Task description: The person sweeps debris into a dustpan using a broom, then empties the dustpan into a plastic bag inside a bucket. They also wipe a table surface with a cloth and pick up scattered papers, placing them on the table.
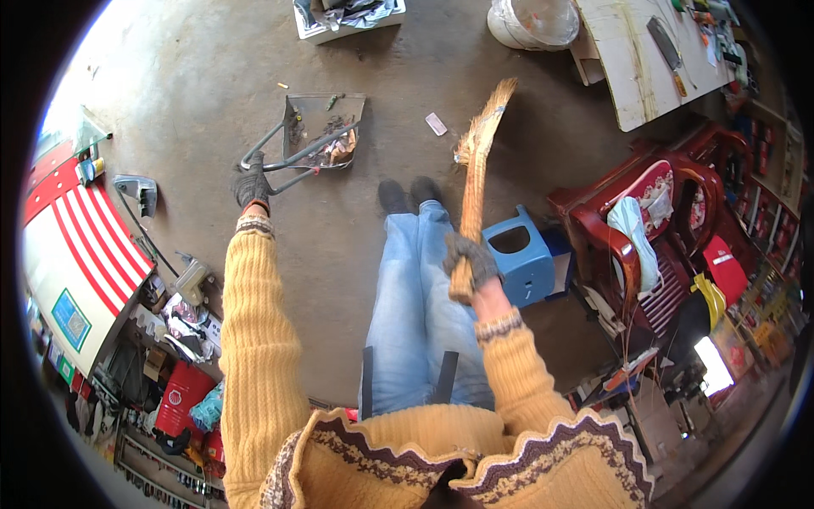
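Note:
My left hand (251, 184), in a dark grey glove, is closed round the bent metal handle of a dustpan (348, 109). Dirt and scraps of litter (335, 148) lie in the pan. A straw broom (476, 165) is gripped by its handle in my right hand (471, 261), gloved the same way. Its bristles point away from me, up and to the right. On the floor between the dustpan and the broom head is a small pale pink packet (436, 124).
Beside my right hand stands a blue plastic stool (519, 259). Red wooden chairs (627, 246) hold cloths at the right. A white bucket (532, 25) and a pale table (649, 59) are at the far right, a litter-filled white box (352, 30) far ahead. A striped counter (93, 254) runs along the left.

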The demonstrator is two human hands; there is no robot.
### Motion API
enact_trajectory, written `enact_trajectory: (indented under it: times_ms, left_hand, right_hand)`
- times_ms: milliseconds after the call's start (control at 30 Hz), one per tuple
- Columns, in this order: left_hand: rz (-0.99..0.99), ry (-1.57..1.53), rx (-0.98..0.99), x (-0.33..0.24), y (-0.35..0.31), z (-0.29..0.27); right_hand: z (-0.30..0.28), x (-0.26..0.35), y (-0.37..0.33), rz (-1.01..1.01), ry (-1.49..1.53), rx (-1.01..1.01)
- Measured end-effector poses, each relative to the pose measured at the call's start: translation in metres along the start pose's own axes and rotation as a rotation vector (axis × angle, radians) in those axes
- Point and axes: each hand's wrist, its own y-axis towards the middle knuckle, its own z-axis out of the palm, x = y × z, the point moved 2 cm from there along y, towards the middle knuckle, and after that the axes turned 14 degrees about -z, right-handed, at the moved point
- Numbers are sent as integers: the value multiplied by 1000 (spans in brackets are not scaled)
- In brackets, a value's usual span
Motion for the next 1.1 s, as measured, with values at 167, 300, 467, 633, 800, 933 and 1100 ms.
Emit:
enact_trajectory:
  times_ms: [167,300,467,633,800,933,1100]
  left_hand:
    - [-292,-238,464,25,5,18]
    - [-277,-224,359,29,-6,10]
    - [-105,71,353,43,-31,-13]
    - [8,254,331,39,-57,-13]
    - [73,406,268,22,-65,-13]
    - [81,596,279,13,-65,-13]
    - [115,680,253,-5,-70,-1]
  right_hand:
    - [-22,33,-53,-138,-427,-258]
    - [-47,94,-5,-348,-754,-372]
    - [-41,120,109,-176,-686,-149]
    - [-41,16,99,-187,-1730,-88]
    - [-82,17,-12,-175,-1768,42]
    - [-87,48,-78,-130,-1595,-7]
    - [-65,61,-6,-40,-897,-192]
